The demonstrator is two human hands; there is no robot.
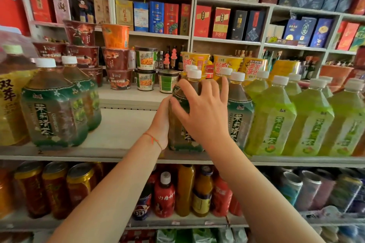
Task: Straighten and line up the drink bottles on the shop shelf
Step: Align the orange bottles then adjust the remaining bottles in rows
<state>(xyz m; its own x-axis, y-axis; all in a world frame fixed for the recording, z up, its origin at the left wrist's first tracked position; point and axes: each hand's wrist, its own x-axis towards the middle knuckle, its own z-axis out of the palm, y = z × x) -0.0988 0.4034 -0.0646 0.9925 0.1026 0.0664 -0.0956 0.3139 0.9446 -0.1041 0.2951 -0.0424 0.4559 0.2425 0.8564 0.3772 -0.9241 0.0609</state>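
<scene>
Head view, centre of the frame: my left hand [161, 122] and right hand [201, 110] clasp the upright dark tea bottle [182, 124] at the shelf [118, 134] front, a bare gap lying to its left.

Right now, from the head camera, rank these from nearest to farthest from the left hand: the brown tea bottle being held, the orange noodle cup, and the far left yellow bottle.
1. Brown tea bottle, held by the left hand.
2. Orange noodle cup, up and behind.
3. Yellow bottle, far left edge.
</scene>
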